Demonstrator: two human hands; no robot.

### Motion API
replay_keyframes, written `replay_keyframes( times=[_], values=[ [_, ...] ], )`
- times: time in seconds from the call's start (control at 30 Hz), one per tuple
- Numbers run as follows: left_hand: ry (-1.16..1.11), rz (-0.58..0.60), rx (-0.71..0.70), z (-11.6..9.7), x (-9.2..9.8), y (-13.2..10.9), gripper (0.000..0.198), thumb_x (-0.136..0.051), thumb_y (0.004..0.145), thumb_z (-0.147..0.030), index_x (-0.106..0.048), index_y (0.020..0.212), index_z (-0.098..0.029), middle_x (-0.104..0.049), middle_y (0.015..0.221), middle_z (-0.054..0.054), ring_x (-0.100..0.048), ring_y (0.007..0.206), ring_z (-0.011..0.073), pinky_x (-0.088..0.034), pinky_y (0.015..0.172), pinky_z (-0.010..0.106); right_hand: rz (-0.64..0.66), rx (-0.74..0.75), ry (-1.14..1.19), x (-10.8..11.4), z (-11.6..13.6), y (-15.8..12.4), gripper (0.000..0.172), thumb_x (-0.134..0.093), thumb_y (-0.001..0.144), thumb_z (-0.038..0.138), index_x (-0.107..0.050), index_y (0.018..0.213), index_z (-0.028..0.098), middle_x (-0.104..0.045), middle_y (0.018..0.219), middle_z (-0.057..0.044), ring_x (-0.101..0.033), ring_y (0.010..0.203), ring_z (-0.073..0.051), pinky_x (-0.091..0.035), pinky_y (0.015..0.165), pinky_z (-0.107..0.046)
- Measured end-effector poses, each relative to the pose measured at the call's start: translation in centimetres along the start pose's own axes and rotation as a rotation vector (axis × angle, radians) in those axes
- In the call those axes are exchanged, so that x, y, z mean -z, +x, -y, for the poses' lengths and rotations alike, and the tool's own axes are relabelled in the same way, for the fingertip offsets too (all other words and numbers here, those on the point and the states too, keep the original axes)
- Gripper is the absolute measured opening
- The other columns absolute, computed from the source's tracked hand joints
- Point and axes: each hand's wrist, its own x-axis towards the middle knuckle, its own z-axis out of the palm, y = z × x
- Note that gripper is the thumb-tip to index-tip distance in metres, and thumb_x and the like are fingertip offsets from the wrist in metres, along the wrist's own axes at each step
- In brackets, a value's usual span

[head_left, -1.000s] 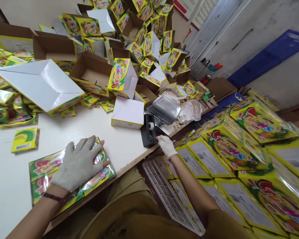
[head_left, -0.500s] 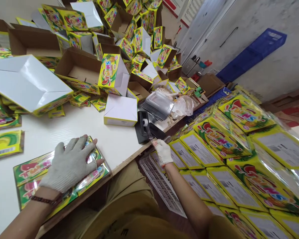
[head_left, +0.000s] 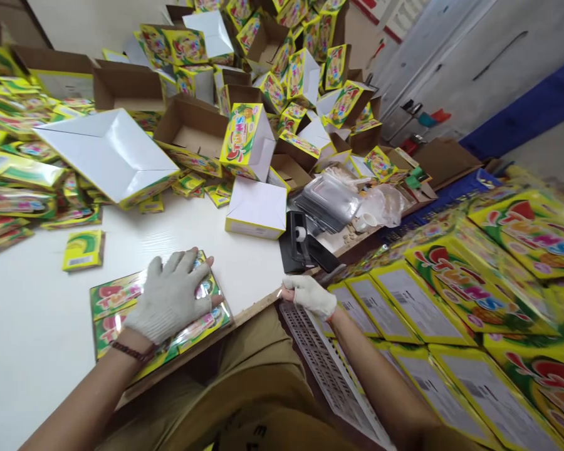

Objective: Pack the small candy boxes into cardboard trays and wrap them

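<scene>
My left hand [head_left: 172, 297], in a pale knitted fingerless glove, lies flat with spread fingers on a clear-wrapped pack of fruit-print boxes [head_left: 202, 332] at the table's front edge. Gloved the same way, my right hand [head_left: 310, 295] pinches a short, shiny strip of clear tape [head_left: 279, 292] just off the table edge, to the right of the pack. Behind that hand stands a black tape dispenser [head_left: 294, 247] holding a small roll. A small yellow box [head_left: 83, 250] lies behind and left of the pack.
Open cartons [head_left: 192, 128] and small boxes [head_left: 19, 166] are heaped at the back and left. Clear plastic sheets [head_left: 329, 200] and a white cup [head_left: 365, 222] lie past the dispenser. Wrapped packs [head_left: 484, 282] are stacked on the right, beside a white plastic basket [head_left: 319, 357].
My right hand has come away from the tape dispenser toward the pack, with the tape strip at its fingertips. My left hand stays flat on the pack. The view has swung left.
</scene>
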Motion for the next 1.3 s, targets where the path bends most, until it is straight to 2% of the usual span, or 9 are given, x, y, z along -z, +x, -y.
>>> replay_keyframes(
  times=[0.1,0.23,0.37,0.5,0.63,0.83,1.0,1.17,1.3],
  values=[
    [-0.001,0.028,0.022,-0.2,0.4,-0.1,0.075,-0.060,0.079,-0.068,-0.058,0.136,-0.019,-0.049,0.146,0.023,-0.044,0.130,0.0432,-0.034,0.099,0.061,0.360,0.199,0.017,-1.4,4.8,4.5,0.038,-0.062,0.081,0.051,-0.052,0.064,0.017,-0.051,0.065,0.003,-0.044,0.064,-0.010,-0.034,0.063,-0.025],
    [-0.007,0.044,0.016,-0.2,0.7,-0.2,0.089,-0.063,0.069,-0.078,-0.057,0.136,-0.020,-0.048,0.146,0.023,-0.044,0.129,0.0433,-0.033,0.101,0.061,0.669,0.235,-0.061,-3.8,7.8,10.6,0.034,-0.063,0.081,0.046,-0.053,0.066,0.017,-0.049,0.062,0.005,-0.043,0.063,-0.010,-0.034,0.063,-0.024],
    [-0.015,0.035,-0.006,0.0,0.8,-0.3,0.086,-0.055,0.075,-0.080,-0.056,0.136,-0.020,-0.049,0.145,0.022,-0.045,0.127,0.0421,-0.034,0.101,0.059,0.715,0.177,-0.195,-4.9,7.4,13.8,0.028,-0.064,0.079,0.038,-0.051,0.064,0.018,-0.045,0.060,0.007,-0.041,0.061,-0.009,-0.033,0.061,-0.024],
    [-0.006,0.032,0.007,0.1,0.7,-0.3,0.048,-0.041,0.097,-0.049,-0.058,0.133,-0.024,-0.050,0.145,0.017,-0.048,0.124,0.0365,-0.037,0.098,0.055,0.740,0.132,-0.228,-4.9,6.6,14.8,0.028,-0.065,0.080,0.034,-0.050,0.064,0.017,-0.046,0.059,0.007,-0.042,0.061,-0.009,-0.033,0.060,-0.023],
    [-0.015,0.026,0.025,0.0,0.5,-0.3,0.043,-0.043,0.095,-0.039,-0.059,0.132,-0.023,-0.050,0.145,0.017,-0.048,0.125,0.0367,-0.037,0.099,0.057,0.737,0.032,-0.148,-5.8,5.1,15.2,0.026,-0.066,0.080,0.033,-0.053,0.065,0.017,-0.052,0.057,0.006,-0.047,0.060,-0.009,-0.038,0.061,-0.022],
    [-0.076,0.005,0.040,0.0,0.2,0.0,0.047,-0.047,0.093,-0.039,-0.059,0.134,-0.020,-0.048,0.147,0.021,-0.046,0.130,0.0405,-0.035,0.103,0.062,0.607,-0.271,0.141,-8.8,1.3,13.7,0.034,-0.071,0.077,0.046,-0.051,0.075,0.018,-0.063,0.061,0.002,-0.059,0.056,-0.011,-0.045,0.054,-0.021],
    [-0.132,0.005,-0.093,0.9,1.0,-4.5,0.045,-0.048,0.094,-0.035,-0.057,0.137,-0.026,-0.048,0.151,0.014,-0.042,0.139,0.0367,-0.029,0.114,0.060,0.271,-0.208,0.002,-9.4,0.7,10.0,0.020,-0.069,0.078,0.030,-0.053,0.082,0.019,-0.056,0.061,0.006,-0.052,0.055,-0.009,-0.040,0.053,-0.020],
    [-0.224,-0.130,-0.256,1.7,0.7,-13.0,0.053,-0.051,0.088,-0.027,-0.053,0.140,-0.031,-0.055,0.147,0.006,-0.049,0.135,0.0292,-0.030,0.118,0.050,0.071,-0.032,-0.097,-5.5,1.3,5.6,0.006,-0.060,0.078,0.025,-0.058,0.080,0.020,-0.057,0.069,0.004,-0.054,0.063,-0.011,-0.042,0.061,-0.024],
    [-0.209,-0.261,-0.226,1.7,-1.1,-14.1,0.057,-0.052,0.082,-0.017,-0.055,0.138,-0.029,-0.066,0.132,0.008,-0.059,0.122,0.0296,-0.033,0.115,0.052,-0.386,0.035,-0.147,0.3,0.8,2.3,0.025,-0.053,0.084,0.044,-0.059,0.080,0.020,-0.057,0.064,0.001,-0.053,0.062,-0.015,-0.042,0.063,-0.027]
  ],
)
